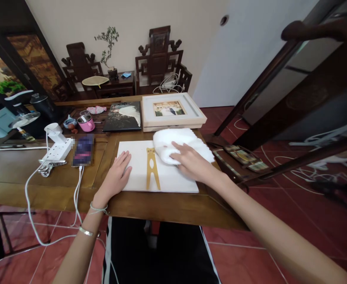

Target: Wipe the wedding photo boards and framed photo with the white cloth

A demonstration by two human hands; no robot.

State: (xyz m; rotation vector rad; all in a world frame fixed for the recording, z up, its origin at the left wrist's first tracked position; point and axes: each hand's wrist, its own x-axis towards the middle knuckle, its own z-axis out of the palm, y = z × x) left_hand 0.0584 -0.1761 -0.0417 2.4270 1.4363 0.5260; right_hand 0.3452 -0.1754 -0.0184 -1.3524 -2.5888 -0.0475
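Past forearms (259,219), brace white board (137,157) with left hand (118,177) flat, clasping nothing, and press fluffy white cloth (188,137) lightly under right hand (192,161) (clamped or resting, cannot tell) on board's right side, beside yellow cat-shaped piece (150,156).

A white cloth (181,146) hides the upper right part of a pale board (137,173), and the palm side of the right hand (191,159) is out of sight. The left hand (118,175) covers part of the board's left edge. Pixelation masks a phone's (83,150) screen. Details of the framed photo (169,108) are too small to tell. The bottom edge crops the left forearm (78,244) and lap (179,256); a dark object (339,193) on the floor at right blurs.
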